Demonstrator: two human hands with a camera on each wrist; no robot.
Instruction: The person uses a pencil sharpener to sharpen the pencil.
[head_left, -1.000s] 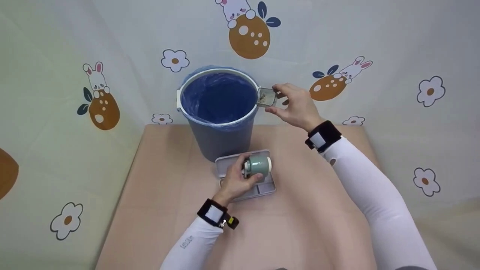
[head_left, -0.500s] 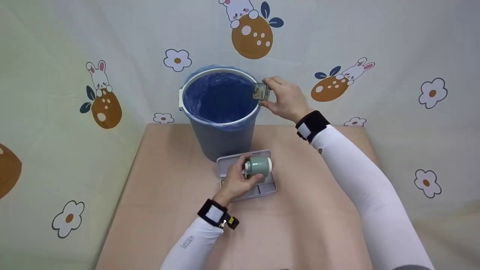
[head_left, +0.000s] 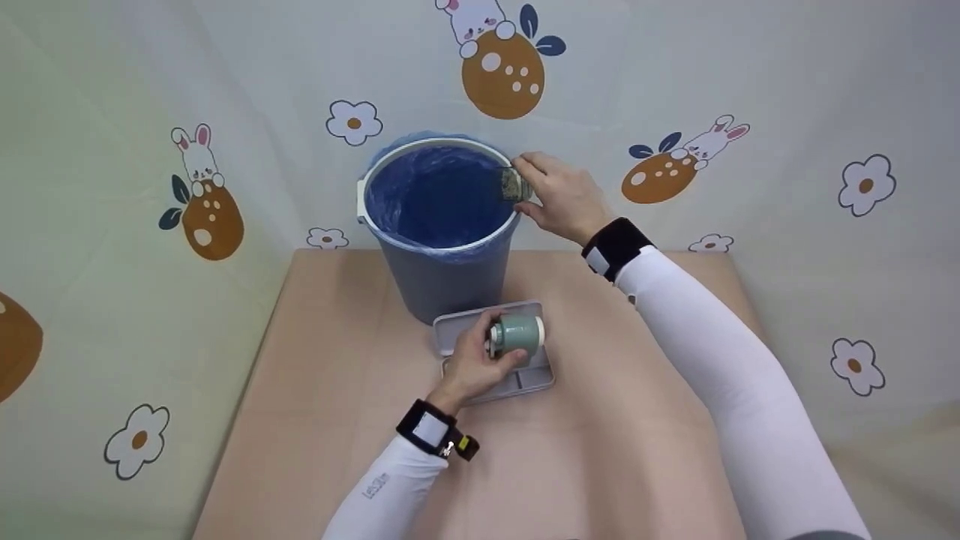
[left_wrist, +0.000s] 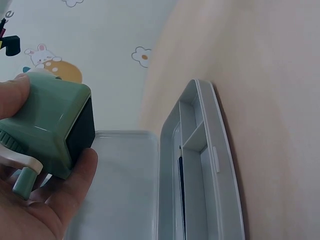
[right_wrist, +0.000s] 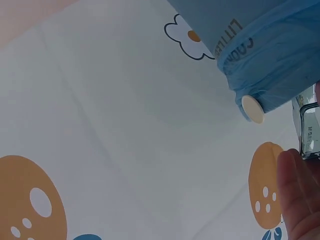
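My left hand (head_left: 474, 367) grips a green hand-crank pencil sharpener (head_left: 520, 332) on its side, above the open pencil case (head_left: 535, 377). In the left wrist view, the sharpener's cream crank (left_wrist: 19, 159) lies near the palm, and its dark underside faces away. My right hand (head_left: 564, 196) pinches a small clear shavings drawer (head_left: 513, 186) between thumb and fingers. The drawer is tipped over the right rim of the trash bin (head_left: 450, 289), with pale shavings inside it. Only an edge of the drawer (right_wrist: 311, 127) enters the right wrist view.
The grey bin is lined with a blue bag (head_left: 390, 202) and stands at the back of the tan-covered table (head_left: 337, 390). A dark thin stick (left_wrist: 182, 195) lies in one compartment of the pencil case. A printed curtain (head_left: 600, 90) hangs close behind the bin.
My right hand has moved left, bringing the shavings drawer from beside the bin's rim to over its opening, and tilted it further. The left hand and sharpener have stayed in place.
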